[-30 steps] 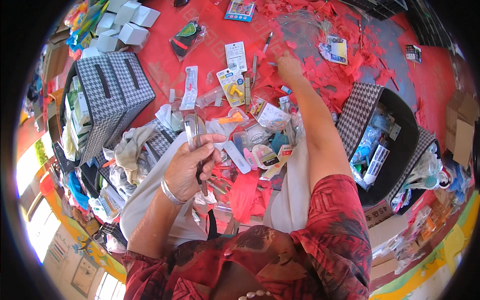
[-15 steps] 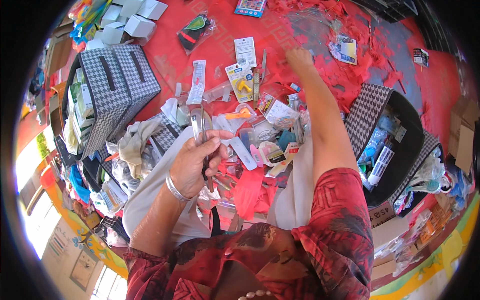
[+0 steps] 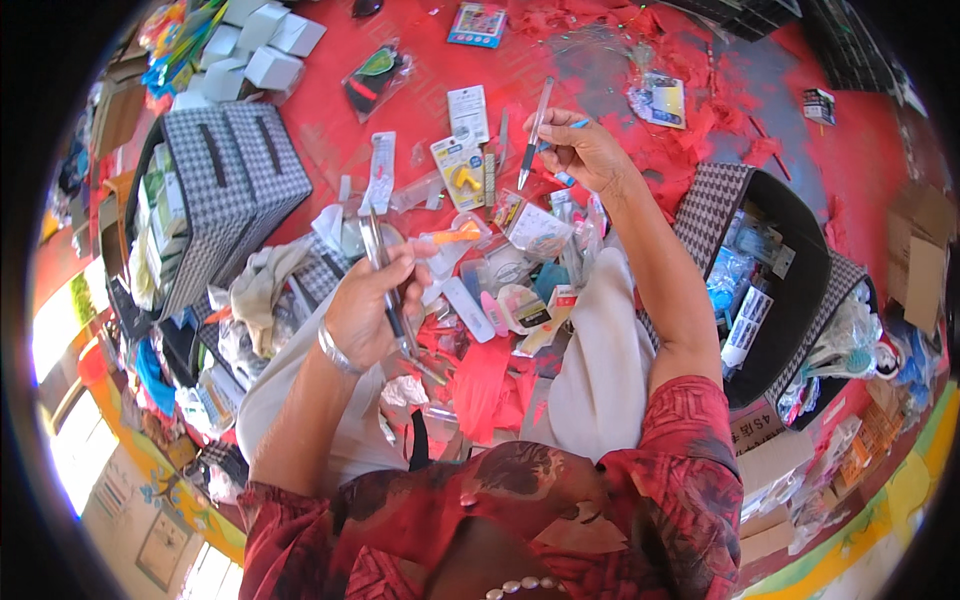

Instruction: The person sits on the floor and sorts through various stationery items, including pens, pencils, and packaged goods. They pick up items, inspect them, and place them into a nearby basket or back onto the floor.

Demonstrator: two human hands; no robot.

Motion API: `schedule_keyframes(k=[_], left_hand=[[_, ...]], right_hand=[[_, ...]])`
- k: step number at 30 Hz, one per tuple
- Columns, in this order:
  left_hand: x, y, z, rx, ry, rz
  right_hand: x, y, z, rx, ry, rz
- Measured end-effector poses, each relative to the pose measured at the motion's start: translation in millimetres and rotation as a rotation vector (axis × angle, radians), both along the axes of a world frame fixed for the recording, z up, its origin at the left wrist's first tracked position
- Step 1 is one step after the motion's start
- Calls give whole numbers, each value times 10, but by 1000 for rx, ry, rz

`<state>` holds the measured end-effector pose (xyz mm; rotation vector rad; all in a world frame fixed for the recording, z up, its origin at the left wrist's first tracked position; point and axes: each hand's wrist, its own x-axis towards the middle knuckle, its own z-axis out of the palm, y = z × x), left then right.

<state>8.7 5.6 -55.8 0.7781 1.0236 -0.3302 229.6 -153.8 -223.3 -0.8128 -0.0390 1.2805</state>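
Observation:
My left hand (image 3: 358,318) is closed around a small bundle of pens (image 3: 374,242) with clear and dark barrels, above my left knee. My right hand (image 3: 592,158) pinches one clear-barrelled pen (image 3: 543,108) with a black grip, its tip pointing down. Something blue also shows at the right fingers; whether it is held I cannot tell. Below and between the hands lies a heap of small packaged goods: a yellow item on a card (image 3: 462,174), an orange piece (image 3: 456,236), a white strip-shaped item (image 3: 467,308) and a clear-wrapped pack (image 3: 537,228).
Left stands a houndstooth storage box (image 3: 240,150) filled with packages; right, another open houndstooth box (image 3: 712,200) holds blue-wrapped items. White small boxes (image 3: 272,68) are stacked far left. Torn red sheeting (image 3: 640,30) covers the floor. A cardboard box (image 3: 918,260) stands far right.
My right hand has come back toward me from the far floor and now shows a pen in its fingers. My left hand has shifted slightly left, still holding its pens.

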Motion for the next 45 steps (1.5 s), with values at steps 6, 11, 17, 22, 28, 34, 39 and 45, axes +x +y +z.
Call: schedule_keyframes(k=[6,11,17,22,28,34,39,45], left_hand=[[34,-60,-129,92,-94,22],[63,-174,-176,0,-160,62],[65,-216,-225,-108,-223,-26],[74,-181,-265,-55,-189,118],[90,-133,-214,18,-29,157],[118,-170,-125,58,-33,117],[143,-190,-128,112,-17,131],[134,-194,-111,122,-6,101]], right_hand=[[-458,137,415,-44,-79,309],[-914,234,816,-116,-237,479],[-1051,230,1117,-103,-405,444],[-754,32,804,-95,-358,429],[-161,-528,-271,-604,-301,30],[-447,-636,-725,-815,-1268,350],[-936,-238,-894,-924,-1440,629],[-1097,-236,-1174,-709,-1423,787]])
